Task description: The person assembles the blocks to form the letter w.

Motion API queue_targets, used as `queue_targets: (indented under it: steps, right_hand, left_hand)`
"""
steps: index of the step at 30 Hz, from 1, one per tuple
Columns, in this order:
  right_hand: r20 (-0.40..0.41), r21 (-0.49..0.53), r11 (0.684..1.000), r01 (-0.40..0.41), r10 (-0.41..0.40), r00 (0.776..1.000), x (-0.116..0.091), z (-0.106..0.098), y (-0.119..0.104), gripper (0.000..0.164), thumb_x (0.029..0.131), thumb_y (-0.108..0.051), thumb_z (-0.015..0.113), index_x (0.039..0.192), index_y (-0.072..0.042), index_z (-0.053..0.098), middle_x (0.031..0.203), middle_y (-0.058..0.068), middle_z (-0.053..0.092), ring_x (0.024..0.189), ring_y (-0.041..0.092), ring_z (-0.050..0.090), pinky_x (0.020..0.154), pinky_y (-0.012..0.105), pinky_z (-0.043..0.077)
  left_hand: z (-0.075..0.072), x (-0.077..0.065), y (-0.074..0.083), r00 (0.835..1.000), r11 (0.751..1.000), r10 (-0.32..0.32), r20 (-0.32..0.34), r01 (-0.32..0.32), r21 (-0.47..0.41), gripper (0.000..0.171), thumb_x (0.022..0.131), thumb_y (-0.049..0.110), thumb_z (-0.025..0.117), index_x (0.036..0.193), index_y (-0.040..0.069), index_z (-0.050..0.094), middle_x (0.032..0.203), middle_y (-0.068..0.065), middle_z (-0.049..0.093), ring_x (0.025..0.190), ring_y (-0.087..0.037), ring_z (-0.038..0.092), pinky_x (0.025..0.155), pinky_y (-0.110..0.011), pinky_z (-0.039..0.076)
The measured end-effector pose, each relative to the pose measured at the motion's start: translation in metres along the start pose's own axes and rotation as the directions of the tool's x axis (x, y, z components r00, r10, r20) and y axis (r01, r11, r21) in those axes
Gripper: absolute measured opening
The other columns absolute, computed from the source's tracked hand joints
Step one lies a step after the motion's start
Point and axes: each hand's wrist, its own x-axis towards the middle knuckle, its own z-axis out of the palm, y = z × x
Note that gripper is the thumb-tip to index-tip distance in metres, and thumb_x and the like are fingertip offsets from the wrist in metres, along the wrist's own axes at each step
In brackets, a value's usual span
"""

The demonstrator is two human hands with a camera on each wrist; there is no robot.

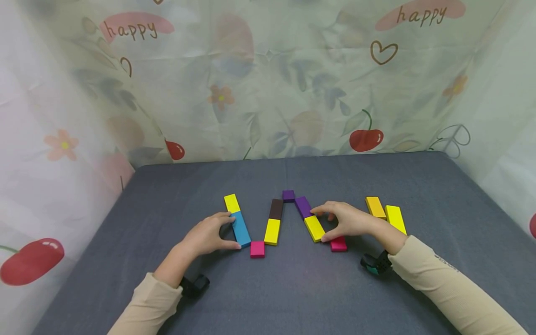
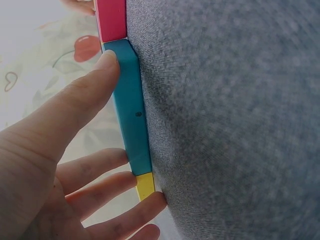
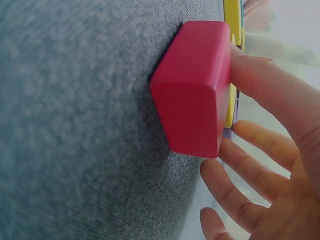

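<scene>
My left hand (image 1: pixel 205 236) touches a long blue block (image 1: pixel 240 230), thumb by its near end and spread fingers by its far end. A yellow block (image 1: pixel 232 203) joins the blue block's far end; a small pink block (image 1: pixel 257 249) sits by its near end. My right hand (image 1: pixel 351 218) is at a yellow block (image 1: pixel 314 229), thumb by its near end, forefinger where it meets a purple block (image 1: pixel 303 206). Another pink block (image 3: pixel 192 80) lies beside the right thumb. Between the hands, yellow (image 1: pixel 272 232), dark brown (image 1: pixel 276 209) and small purple (image 1: pixel 288 196) blocks continue the zigzag row.
An orange-yellow block (image 1: pixel 375 207) and a yellow block (image 1: pixel 395 218) lie apart at the right, beyond the right forearm. The grey cloth-covered table (image 1: pixel 284 293) ends at a printed curtain (image 1: pixel 276 83) behind. Dark wrist cameras (image 1: pixel 194 284) sit under both wrists.
</scene>
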Motion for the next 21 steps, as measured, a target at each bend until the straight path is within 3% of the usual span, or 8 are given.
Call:
queue_targets:
  steps: [21]
  right_hand:
    - [-0.036, 0.049, 0.999, 0.014, -0.013, 0.999, -0.012, -0.006, 0.004, 0.059, 0.076, -0.033, 0.076, 0.125, -0.008, 0.056, 0.118, 0.008, 0.062, 0.093, 0.017, 0.057, 0.083, 0.035, 0.05]
  left_hand:
    - [0.0, 0.0, 0.0, 1.0, 1.0, 0.008, 0.003, -0.008, 0.006, 0.076, 0.072, 0.044, 0.077, 0.133, 0.007, 0.052, 0.143, -0.015, 0.045, 0.131, -0.035, 0.042, 0.104, -0.053, 0.04]
